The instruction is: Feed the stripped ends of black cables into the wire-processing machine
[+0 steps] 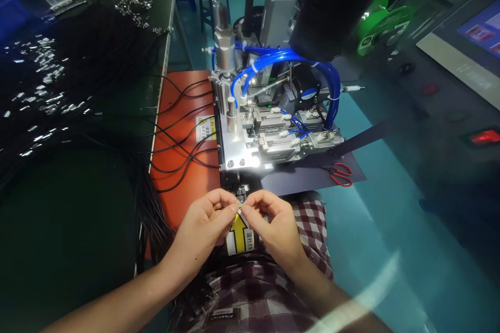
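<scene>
My left hand (205,221) and my right hand (277,223) meet in front of the machine (238,140), their fingertips nearly touching. Both are closed in a pinch. Between thumbs and forefingers is a tiny shiny part (240,207); the fingers cover most of it, so its kind cannot be told. Just beyond the fingertips sits a small dark metal fixture (242,191) at the machine's front. Under the hands a label with a yellow arrow (239,237) points toward the machine.
Black cables (187,153) cross an orange board (187,179) on the left. A large heap of dark cables with shiny metal ends (42,83) lies on the bench. Red-handled scissors (341,174) rest at right. Blue air tubes (281,56) arch over the machine. A screen (480,31) stands far right.
</scene>
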`<action>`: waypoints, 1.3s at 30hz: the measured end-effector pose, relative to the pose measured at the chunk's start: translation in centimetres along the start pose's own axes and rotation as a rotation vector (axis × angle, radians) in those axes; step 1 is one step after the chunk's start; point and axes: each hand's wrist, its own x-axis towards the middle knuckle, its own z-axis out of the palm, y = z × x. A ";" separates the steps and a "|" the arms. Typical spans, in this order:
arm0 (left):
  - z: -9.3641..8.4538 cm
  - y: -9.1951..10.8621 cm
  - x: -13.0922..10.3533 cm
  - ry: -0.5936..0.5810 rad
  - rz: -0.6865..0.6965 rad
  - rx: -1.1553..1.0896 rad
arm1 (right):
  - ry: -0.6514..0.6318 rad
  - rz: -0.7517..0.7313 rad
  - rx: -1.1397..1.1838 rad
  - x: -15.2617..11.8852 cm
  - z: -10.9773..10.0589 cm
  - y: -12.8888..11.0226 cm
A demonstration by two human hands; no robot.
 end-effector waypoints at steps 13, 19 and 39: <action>-0.1 -0.1 0.1 0.013 0.004 0.011 | 0.005 -0.060 -0.089 -0.2 -0.5 0.3; 0.0 0.0 0.0 -0.010 0.022 0.040 | 0.036 -0.356 -0.412 -0.5 -0.8 0.1; -2.3 0.5 1.9 -0.047 0.708 1.149 | -0.197 0.051 -0.089 4.5 -3.7 0.7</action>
